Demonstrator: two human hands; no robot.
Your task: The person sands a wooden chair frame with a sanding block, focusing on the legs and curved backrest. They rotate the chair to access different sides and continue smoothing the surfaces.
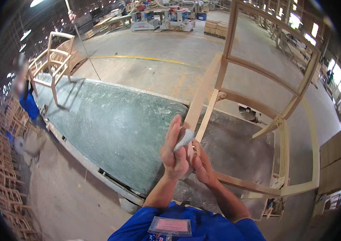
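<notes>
A pale wooden chair frame [258, 75] rests tilted in front of me and to my right. One long leg of it [201, 96] slants down toward my body. My left hand [173, 152] lies along this leg with its fingers straight, keeping a grey, curled sheet that looks like sandpaper [185, 138] between palm and wood. Close beside it, my right hand [203, 165] has its fingers closed round the lower part of the same leg. The palm side of the right hand is hidden.
A long green-topped table [110, 120] stretches to the left, with another wooden chair [57, 60] on its far end. A person in blue [29, 102] stands beside that chair. Stacked chair frames [8, 193] line the left; machines [178, 20] stand at the back.
</notes>
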